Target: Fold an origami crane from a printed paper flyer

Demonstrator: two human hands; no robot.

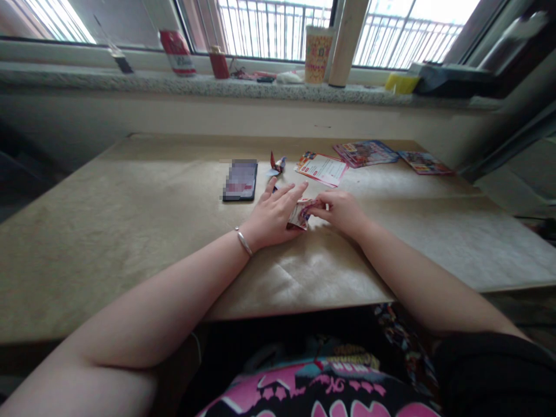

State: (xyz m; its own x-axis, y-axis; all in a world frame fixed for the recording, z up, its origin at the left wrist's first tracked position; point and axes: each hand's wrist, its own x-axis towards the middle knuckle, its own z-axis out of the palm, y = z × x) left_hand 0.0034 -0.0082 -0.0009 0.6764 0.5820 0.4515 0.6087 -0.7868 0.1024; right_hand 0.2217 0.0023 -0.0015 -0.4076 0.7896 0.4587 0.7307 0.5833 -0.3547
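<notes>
A small piece of folded printed paper (298, 214) lies on the table between my two hands. My left hand (274, 213), with a silver bangle at the wrist, rests flat over its left side, fingers spread. My right hand (341, 211) pinches the paper's right edge between thumb and fingers. Part of the paper is hidden under the left hand. Just beyond the left fingertips stands a small folded paper bird (277, 166). Left of it lies a phone (240, 180), its screen blurred out.
Printed leaflets (324, 168) lie behind my hands, with a stack of colourful flyers (367, 153) and another flyer pile (425, 163) farther right. On the granite windowsill (147, 84) stand a red can (177, 53), a red bottle (219, 62) and a patterned cup (318, 55).
</notes>
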